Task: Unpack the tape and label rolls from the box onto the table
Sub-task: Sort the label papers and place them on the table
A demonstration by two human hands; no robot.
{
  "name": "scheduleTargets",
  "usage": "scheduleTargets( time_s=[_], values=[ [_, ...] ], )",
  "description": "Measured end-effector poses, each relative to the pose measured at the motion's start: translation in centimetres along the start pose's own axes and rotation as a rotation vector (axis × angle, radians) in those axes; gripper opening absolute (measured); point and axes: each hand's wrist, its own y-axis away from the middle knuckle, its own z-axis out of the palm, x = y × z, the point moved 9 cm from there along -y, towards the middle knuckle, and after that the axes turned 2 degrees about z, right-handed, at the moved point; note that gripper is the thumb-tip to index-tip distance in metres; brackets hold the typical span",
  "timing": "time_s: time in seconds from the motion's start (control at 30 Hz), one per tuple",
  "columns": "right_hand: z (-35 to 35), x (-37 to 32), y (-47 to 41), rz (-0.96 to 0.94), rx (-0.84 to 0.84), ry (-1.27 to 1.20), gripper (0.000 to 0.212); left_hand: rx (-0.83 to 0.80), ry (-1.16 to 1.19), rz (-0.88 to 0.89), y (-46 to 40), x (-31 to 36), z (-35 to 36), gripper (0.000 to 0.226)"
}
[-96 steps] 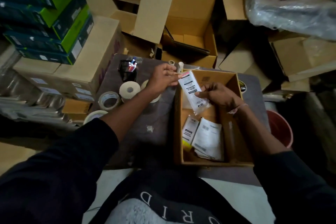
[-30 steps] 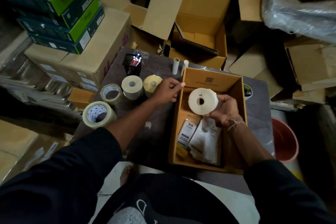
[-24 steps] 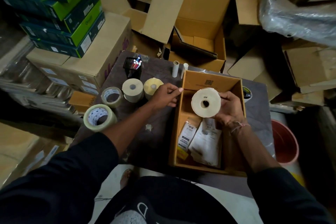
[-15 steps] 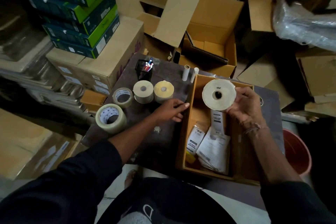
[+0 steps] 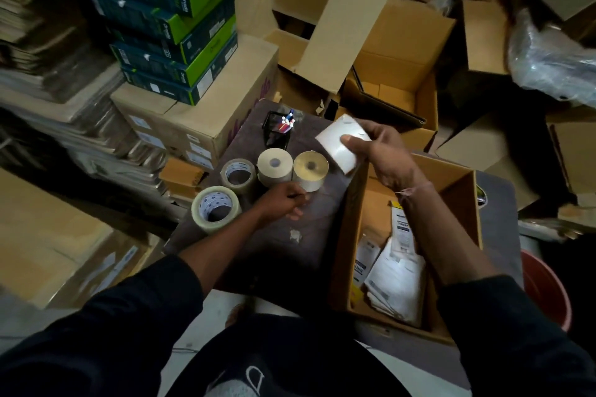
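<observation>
Gripping white label roll in right hand above table — left hand loosely curled, empty, near yellowish roll.

The right hand is raised, thumb and fingers clamped on a roll, a thread around its wrist. The left hand lies low, fingers loosely curled. Both forearms are bare below dark sleeves.
</observation>
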Motion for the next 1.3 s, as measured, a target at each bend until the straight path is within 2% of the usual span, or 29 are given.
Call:
scheduleTargets(
  time_s=[0.1,0.17,0.33,0.4,0.5,0.57,0.63,0.73,0.77,0.87,1.03,1.17,1.3],
  values=[
    [2.5,1.0,-2.7,-0.067,0.070,0.419,0.052,0.022,-0.001,-0.018,0.0,-0.9,-1.9,0.003],
    [4.2,1.6,-4.6,-0.123,0.129,0.702,0.058,0.030,0.019,-0.025,0.0,-1.3,-2.8,0.010],
    [7.2,4.3,-6.4,-0.064,0.121,0.919,0.053,0.093,0.031,-0.024,0.6,-1.7,-5.4,0.010],
    [8.4,5.3,-5.9,-0.080,0.063,0.949,0.052,0.223,0.006,0.008,0.5,-1.7,-8.1,0.012],
    [10.4,7.5,-4.8,-0.037,-0.060,0.985,0.066,0.406,-0.010,0.048,0.3,-1.5,-12.1,0.009],
    [11.7,9.3,-4.1,0.020,-0.102,1.008,0.073,0.464,0.005,0.056,0.3,-1.2,-13.7,0.012],
    [13.4,10.2,-3.5,0.021,-0.079,1.076,0.065,0.461,0.018,0.050,0.3,-0.9,-14.4,0.010],
    [15.3,11.8,-2.6,-0.023,0.047,1.126,0.034,0.412,0.012,0.043,0.1,-0.9,-14.5,0.008],
    [15.6,12.8,-2.2,-0.010,0.082,1.125,0.034,0.401,0.006,0.049,0.0,-1.0,-14.5,0.010],
    [16.4,16.1,-1.3,-0.037,0.111,1.262,0.055,0.373,-0.014,0.058,0.0,-1.4,-14.7,0.013],
    [15.5,16.2,-0.9,-0.111,0.122,1.276,0.065,0.343,-0.004,0.056,-0.2,-1.4,-15.0,0.012],
    [12.8,17.4,-0.8,0.109,0.225,1.148,0.088,0.340,0.008,0.057,-0.4,-1.3,-15.0,0.011],
    [12.7,18.2,-1.7,0.220,0.165,1.160,0.092,0.334,-0.014,0.055,-0.6,-1.0,-14.6,0.011]
  ],
)
